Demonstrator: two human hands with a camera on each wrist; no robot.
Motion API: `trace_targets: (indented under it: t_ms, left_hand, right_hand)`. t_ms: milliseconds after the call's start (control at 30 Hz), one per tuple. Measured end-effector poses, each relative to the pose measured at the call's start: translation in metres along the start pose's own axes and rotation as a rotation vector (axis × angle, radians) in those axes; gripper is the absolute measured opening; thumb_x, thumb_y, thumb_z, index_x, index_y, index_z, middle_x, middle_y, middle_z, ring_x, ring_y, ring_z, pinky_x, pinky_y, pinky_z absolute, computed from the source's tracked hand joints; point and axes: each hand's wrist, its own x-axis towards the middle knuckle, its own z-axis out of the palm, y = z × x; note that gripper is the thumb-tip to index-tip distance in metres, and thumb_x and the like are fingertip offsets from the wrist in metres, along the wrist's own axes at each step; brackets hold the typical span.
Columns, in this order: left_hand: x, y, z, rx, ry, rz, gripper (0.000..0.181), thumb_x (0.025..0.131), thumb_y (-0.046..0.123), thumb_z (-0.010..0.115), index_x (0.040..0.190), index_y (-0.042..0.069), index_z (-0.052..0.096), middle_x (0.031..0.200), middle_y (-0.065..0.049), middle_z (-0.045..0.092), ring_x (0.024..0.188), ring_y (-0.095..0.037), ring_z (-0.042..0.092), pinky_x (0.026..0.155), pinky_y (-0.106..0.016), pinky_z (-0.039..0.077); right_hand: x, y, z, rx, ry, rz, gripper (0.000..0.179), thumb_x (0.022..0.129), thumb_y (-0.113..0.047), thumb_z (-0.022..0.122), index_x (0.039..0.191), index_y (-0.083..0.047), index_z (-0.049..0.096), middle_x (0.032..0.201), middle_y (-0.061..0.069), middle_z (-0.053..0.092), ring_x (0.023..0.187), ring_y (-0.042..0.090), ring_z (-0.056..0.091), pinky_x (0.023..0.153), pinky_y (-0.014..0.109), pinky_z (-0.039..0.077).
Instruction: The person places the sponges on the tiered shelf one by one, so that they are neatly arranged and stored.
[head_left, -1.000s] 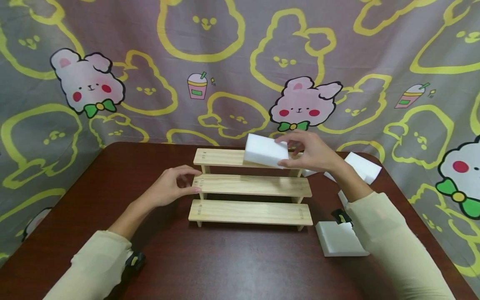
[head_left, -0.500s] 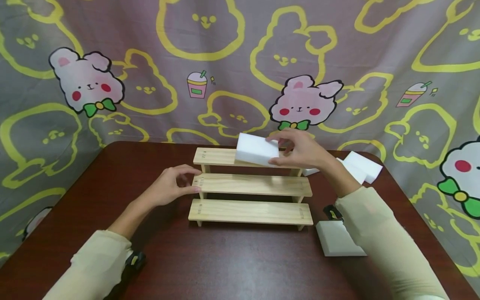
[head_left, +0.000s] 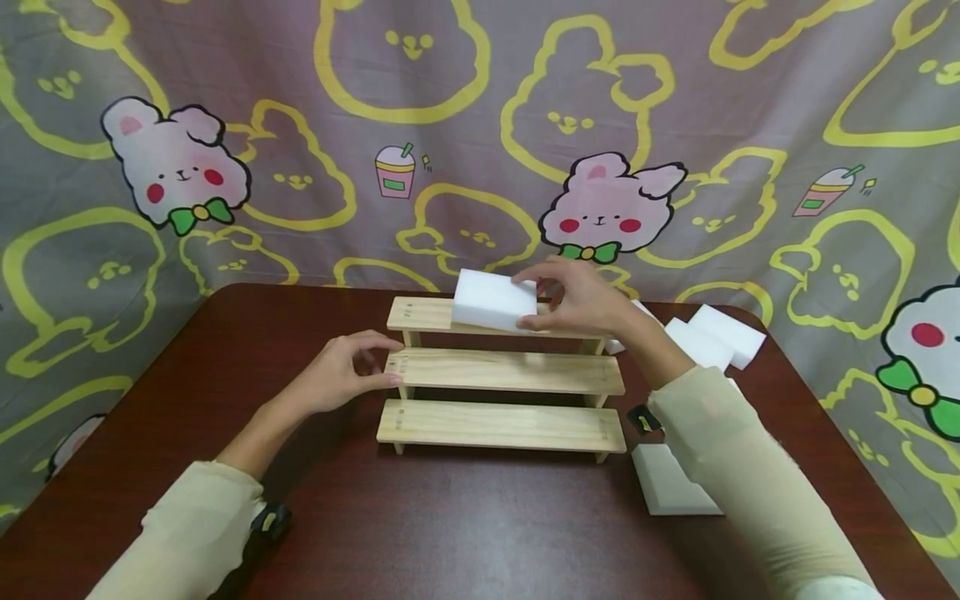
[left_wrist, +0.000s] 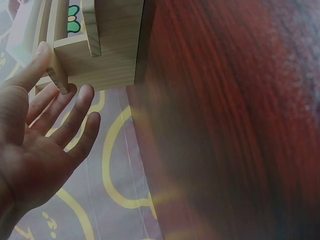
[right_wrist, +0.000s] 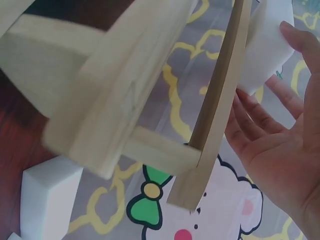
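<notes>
A three-tier wooden display stand (head_left: 501, 425) sits on the table, its tiers rising towards the back. My right hand (head_left: 579, 300) grips a white foam block (head_left: 491, 300) by its right end, at the top tier (head_left: 427, 314). In the right wrist view the foam block (right_wrist: 267, 47) lies close against that board; I cannot tell whether its full weight rests there. My left hand (head_left: 339, 375) holds the left end of the middle tier (head_left: 510, 371). In the left wrist view the thumb and fingers (left_wrist: 37, 70) are around the board's end, the other fingers loosely spread.
Right of the stand lie several more white blocks, among them one at the back (head_left: 731, 333), one beside it (head_left: 697, 343) and one nearer (head_left: 671, 482), partly behind the right sleeve (head_left: 742, 467). A patterned curtain (head_left: 465, 100) hangs behind the dark brown table (head_left: 442, 533).
My right hand has carried the white foam block leftward along the top tier, from its right part towards the middle. The left hand and the stand have stayed in place.
</notes>
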Motion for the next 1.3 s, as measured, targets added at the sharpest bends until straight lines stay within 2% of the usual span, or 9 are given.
trace_targets:
  t_ms: [167, 467, 833, 1300]
  left_hand:
    - [0.0, 0.0, 0.0, -0.002, 0.001, -0.002, 0.041, 0.089, 0.013, 0.084, 0.125, -0.001, 0.071, 0.12, -0.014, 0.069, 0.081, -0.015, 0.064, 0.07, -0.031, 0.053]
    - [0.0, 0.002, 0.001, 0.005, -0.001, 0.001, 0.042, 0.089, 0.015, 0.084, 0.125, -0.001, 0.071, 0.12, -0.014, 0.07, 0.081, -0.015, 0.064, 0.068, -0.03, 0.052]
    - [0.001, 0.003, 0.001, 0.0, 0.004, -0.002, 0.042, 0.089, 0.015, 0.084, 0.125, -0.001, 0.071, 0.119, -0.013, 0.07, 0.081, -0.015, 0.064, 0.069, -0.031, 0.052]
    - [0.0, 0.002, 0.001, 0.018, 0.005, 0.002, 0.041, 0.089, 0.015, 0.084, 0.125, -0.001, 0.071, 0.119, -0.014, 0.07, 0.081, -0.015, 0.064, 0.068, -0.031, 0.052]
  right_hand:
    - [0.008, -0.007, 0.003, -0.01, -0.013, -0.028, 0.06, 0.077, -0.024, 0.092, 0.13, -0.007, 0.069, 0.108, 0.011, 0.065, 0.095, 0.031, 0.066, 0.08, 0.042, 0.057]
    - [0.023, -0.016, 0.01, -0.031, -0.021, -0.092, 0.057, 0.075, -0.022, 0.094, 0.124, -0.003, 0.071, 0.102, 0.012, 0.069, 0.091, 0.025, 0.067, 0.082, 0.041, 0.054]
    - [0.033, -0.023, 0.018, -0.055, -0.028, -0.099, 0.055, 0.075, -0.024, 0.094, 0.123, -0.005, 0.073, 0.108, 0.015, 0.067, 0.095, 0.027, 0.067, 0.085, 0.04, 0.054]
    - [0.036, -0.025, 0.021, -0.087, -0.053, -0.083, 0.057, 0.077, -0.028, 0.092, 0.125, -0.005, 0.073, 0.109, 0.015, 0.066, 0.099, 0.029, 0.064, 0.088, 0.042, 0.05]
